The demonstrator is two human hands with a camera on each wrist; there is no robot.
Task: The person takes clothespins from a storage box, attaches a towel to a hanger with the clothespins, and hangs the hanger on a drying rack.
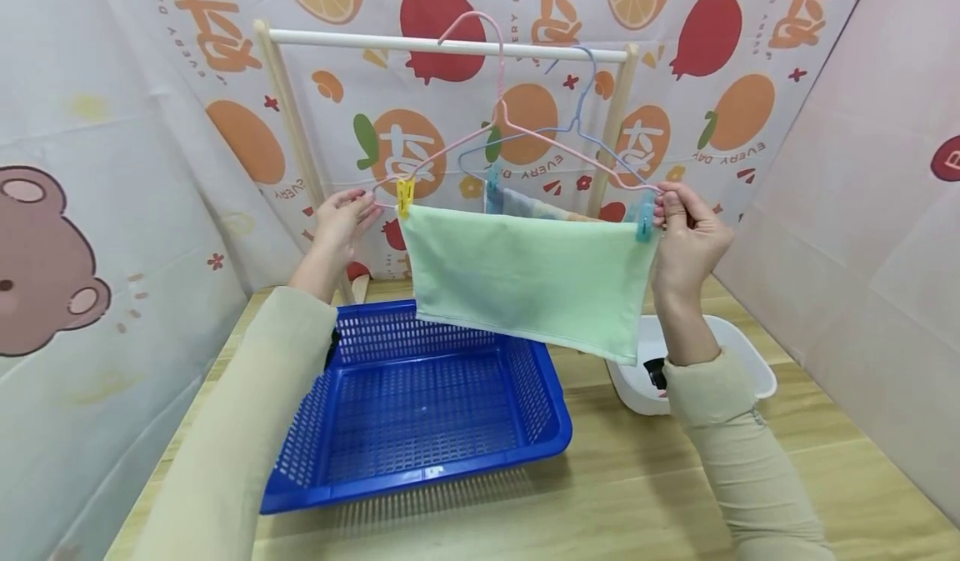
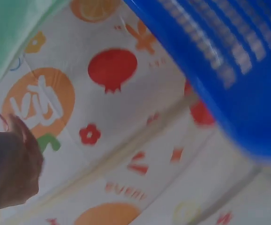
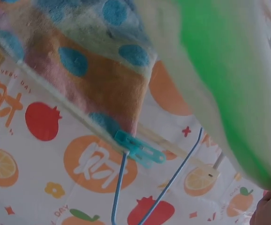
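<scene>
A pink clothes hanger [image 1: 551,140] is held up between both hands, its hook close to the white rail in the head view. From its lower bar hangs a light green towel [image 1: 525,282], fastened by a yellow clothespin [image 1: 405,197] at the left and a blue clothespin [image 1: 645,217] at the right. My left hand [image 1: 343,226] pinches the hanger's left end. At the other end, my right hand [image 1: 688,232] grips the hanger's corner beside the blue clothespin. The right wrist view shows the towel's edge running down to the right hand [image 3: 269,208].
Behind, a blue hanger [image 1: 592,137] with a patterned towel [image 3: 88,70] hangs on the rack's white rail [image 1: 337,38]. Below stands a blue basket [image 1: 420,482]. A white bin [image 1: 742,353] holding a dark item sits at the right, partly behind the right arm.
</scene>
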